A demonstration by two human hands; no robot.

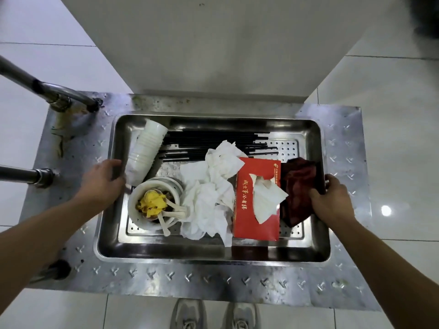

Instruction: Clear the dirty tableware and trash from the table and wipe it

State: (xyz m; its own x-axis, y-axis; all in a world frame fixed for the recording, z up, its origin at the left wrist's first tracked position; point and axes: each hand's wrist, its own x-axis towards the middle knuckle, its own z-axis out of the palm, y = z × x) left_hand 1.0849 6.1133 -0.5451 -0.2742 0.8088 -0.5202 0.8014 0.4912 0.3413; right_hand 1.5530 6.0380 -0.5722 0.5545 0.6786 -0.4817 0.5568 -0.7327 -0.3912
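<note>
A deep steel tray [213, 254] rests on a metal cart deck [190, 279]. My left hand [103, 180] grips the tray's left rim. My right hand [331, 198] grips its right rim, fingers over a dark red cloth [299, 181]. Inside lie stacked white cups [145, 153], black chopsticks [213, 143], crumpled white napkins [209, 193], a red tissue box [257, 210], and white bowls [140, 210] holding yellow food scraps and white spoons [173, 211].
The white table [213, 43] stands just beyond the cart. The cart's steel handle bars [54, 91] jut out at the left. Pale floor tiles surround the cart, and my shoes [213, 314] show at the near edge.
</note>
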